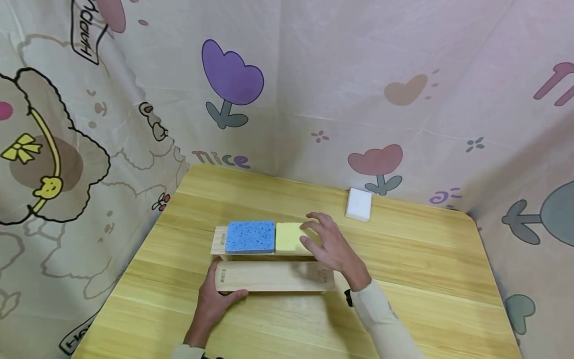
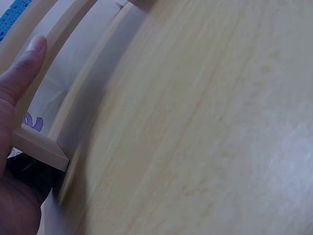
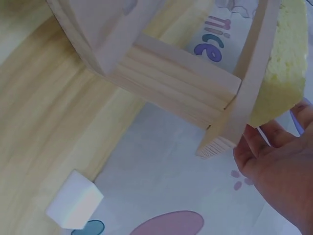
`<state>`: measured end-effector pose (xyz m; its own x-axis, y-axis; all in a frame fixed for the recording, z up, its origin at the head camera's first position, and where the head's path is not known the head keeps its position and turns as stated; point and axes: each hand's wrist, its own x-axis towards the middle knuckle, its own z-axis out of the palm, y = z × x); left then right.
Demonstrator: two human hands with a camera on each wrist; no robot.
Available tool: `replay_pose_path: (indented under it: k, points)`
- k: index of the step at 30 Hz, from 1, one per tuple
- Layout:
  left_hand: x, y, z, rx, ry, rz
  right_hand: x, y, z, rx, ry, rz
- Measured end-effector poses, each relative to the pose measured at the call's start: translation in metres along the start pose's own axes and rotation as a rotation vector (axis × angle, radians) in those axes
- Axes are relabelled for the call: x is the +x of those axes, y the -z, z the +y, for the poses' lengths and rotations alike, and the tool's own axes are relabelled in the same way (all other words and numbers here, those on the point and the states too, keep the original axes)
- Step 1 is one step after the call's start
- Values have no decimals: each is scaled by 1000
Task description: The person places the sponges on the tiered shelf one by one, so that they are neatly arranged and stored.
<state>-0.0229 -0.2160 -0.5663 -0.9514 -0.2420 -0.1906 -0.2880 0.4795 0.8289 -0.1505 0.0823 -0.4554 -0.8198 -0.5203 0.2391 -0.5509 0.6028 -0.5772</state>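
A light wooden rack (image 1: pixel 274 276) stands on the table, with a front board and a raised back board. My left hand (image 1: pixel 213 294) grips its left end, the thumb (image 2: pixel 30 63) lying along the lower front edge. On the back board lie a blue sponge (image 1: pixel 250 237) and, just right of it, a yellow sponge (image 1: pixel 288 237). My right hand (image 1: pixel 331 244) is at the right end of the yellow sponge, fingers spread and slightly bent. In the right wrist view its fingertips touch that sponge's end; the board's right end is partly hidden by the hand in the head view.
A white block (image 1: pixel 358 204), like a foam sponge, lies at the table's back edge, right of the rack. Behind the wooden table (image 1: pixel 426 259) hangs a printed cloth (image 1: pixel 314 89), which also runs along the left and right sides.
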Motion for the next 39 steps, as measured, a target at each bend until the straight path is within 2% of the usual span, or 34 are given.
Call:
replay_pose_path:
  k: [7, 12, 18, 29, 35, 39]
  points:
    - [0, 0, 0, -5, 6, -5, 3, 7, -3, -43, -5, -7]
    - [0, -1, -1, -6, 2, -3, 5, 17, 0, -44, -10, 23]
    - [0, 0, -1, 5, -9, 3, 3, 29, 10, -17, -59, 75]
    - [1, -1, -2, 13, -13, 9, 2, 40, 34, -75, -98, 222]
    - [1, -2, -3, 1, -9, 10, 7, 45, 53, -111, -77, 364]
    - [1, -2, -3, -7, -5, 10, 10, 48, 63, -144, -95, 431]
